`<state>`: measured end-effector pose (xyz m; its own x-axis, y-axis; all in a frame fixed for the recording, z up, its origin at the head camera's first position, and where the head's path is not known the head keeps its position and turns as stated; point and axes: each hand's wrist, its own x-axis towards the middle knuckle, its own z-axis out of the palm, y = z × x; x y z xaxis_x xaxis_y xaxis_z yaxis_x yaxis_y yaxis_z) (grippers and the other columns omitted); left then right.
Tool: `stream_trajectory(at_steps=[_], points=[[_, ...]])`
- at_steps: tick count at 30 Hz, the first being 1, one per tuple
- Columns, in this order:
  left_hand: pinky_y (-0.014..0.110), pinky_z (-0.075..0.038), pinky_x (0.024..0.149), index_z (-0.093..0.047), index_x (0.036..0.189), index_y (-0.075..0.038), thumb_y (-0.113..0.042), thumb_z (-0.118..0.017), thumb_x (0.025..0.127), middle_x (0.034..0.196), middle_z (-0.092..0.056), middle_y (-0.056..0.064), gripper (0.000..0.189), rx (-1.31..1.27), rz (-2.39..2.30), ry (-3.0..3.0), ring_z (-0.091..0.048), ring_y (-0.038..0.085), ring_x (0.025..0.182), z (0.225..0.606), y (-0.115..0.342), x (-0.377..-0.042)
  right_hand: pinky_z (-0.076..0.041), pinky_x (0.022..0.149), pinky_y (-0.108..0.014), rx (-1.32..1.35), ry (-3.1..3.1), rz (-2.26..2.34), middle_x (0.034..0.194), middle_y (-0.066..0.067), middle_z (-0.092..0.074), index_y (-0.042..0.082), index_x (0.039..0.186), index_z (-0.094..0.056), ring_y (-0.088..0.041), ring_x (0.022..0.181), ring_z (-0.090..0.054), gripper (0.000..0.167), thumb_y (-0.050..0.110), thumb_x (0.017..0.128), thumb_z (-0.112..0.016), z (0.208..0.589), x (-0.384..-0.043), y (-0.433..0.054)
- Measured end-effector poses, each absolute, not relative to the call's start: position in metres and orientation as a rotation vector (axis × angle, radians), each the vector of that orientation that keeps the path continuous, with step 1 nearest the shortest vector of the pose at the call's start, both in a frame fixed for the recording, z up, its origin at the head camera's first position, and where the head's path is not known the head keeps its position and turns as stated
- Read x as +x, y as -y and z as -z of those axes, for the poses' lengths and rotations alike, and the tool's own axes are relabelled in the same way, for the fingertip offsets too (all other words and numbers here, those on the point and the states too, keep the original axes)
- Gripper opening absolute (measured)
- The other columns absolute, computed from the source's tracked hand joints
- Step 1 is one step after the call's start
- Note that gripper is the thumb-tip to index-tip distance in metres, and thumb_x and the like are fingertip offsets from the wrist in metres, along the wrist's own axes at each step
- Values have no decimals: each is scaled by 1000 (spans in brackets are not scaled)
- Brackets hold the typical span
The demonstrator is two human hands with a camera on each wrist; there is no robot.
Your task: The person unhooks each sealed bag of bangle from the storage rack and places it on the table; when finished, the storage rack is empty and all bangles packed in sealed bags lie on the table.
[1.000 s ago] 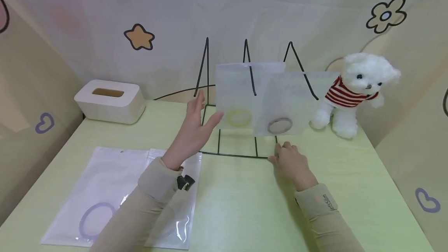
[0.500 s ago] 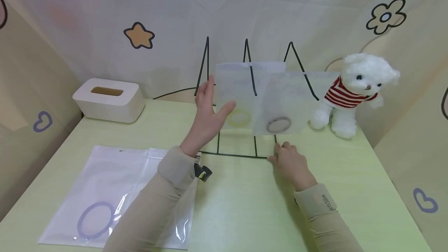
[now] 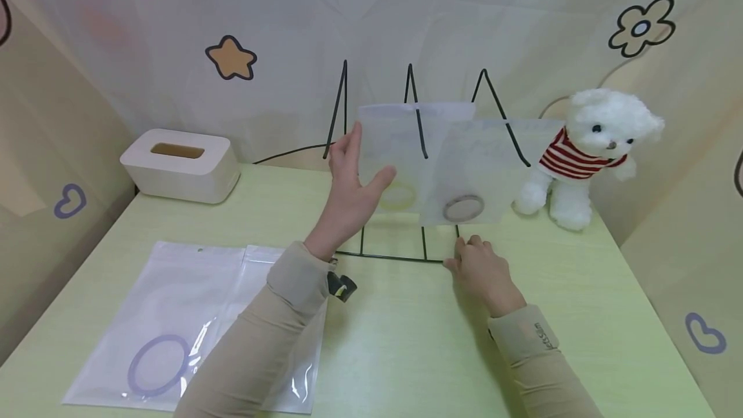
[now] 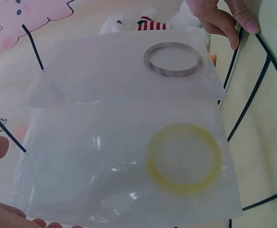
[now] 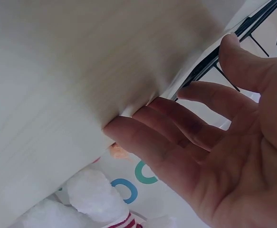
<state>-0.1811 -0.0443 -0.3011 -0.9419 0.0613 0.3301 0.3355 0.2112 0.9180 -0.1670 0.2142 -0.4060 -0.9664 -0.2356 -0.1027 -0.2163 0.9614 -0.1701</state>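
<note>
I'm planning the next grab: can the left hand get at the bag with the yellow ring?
Probably yes: the left hand is open right beside the bag, with nothing visible between them.

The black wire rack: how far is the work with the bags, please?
Looks done: the yellow-ring bag and the grey-ring bag hang on the rack. In hand: the left hand is at the yellow-ring bag's edge; the right hand touches the rack's base. Probably left: the purple-ring bag and the bag beside it, lying on the table.
</note>
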Motion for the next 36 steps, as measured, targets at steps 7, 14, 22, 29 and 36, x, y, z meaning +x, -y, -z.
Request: stream_trajectory(at_steps=[7, 14, 22, 29, 36], points=[[49, -26, 112, -7, 157, -19, -31, -61, 95, 152, -10, 1, 83, -367, 1827, 2281, -20, 19, 139, 298, 42, -178, -51, 63, -54, -336, -2986, 244, 111, -23, -52, -3, 114, -56, -41, 101, -52, 36, 29, 99, -57, 405, -167, -214], [51, -31, 108, -12, 156, -14, -29, -59, 96, 147, -18, 3, 77, -370, 1823, 2268, -20, 17, 137, 297, 41, -174, -51, 63, -54, -324, -2976, 241, 111, -22, -52, -2, 114, -56, -40, 100, -52, 35, 30, 99, -57, 404, -167, -213], [52, -34, 105, -15, 154, -8, -21, -57, 96, 137, -23, 8, 73, -364, 1796, 2222, -23, 20, 131, 295, 36, -170, -51, 63, -54, -305, -2980, 241, 110, -22, -52, -1, 110, -57, -40, 100, -52, 34, 31, 99, -57, 404, -167, -211], [54, -35, 103, -17, 153, -6, -18, -55, 95, 136, -24, 9, 71, -343, 1792, 2211, -24, 21, 129, 293, 35, -168, -50, 59, -51, -314, -2980, 261, 104, -18, -52, 2, 101, -57, -38, 95, -52, 27, 29, 98, -58, 405, -168, -212], [52, -35, 104, -18, 153, -6, -18, -55, 94, 136, -25, 9, 70, -334, 1794, 2206, -25, 20, 129, 290, 35, -166, -50, 60, -52, -324, -2985, 260, 104, -20, -52, 2, 102, -57, -38, 95, -52, 28, 29, 98, -58, 405, -167, -212]])
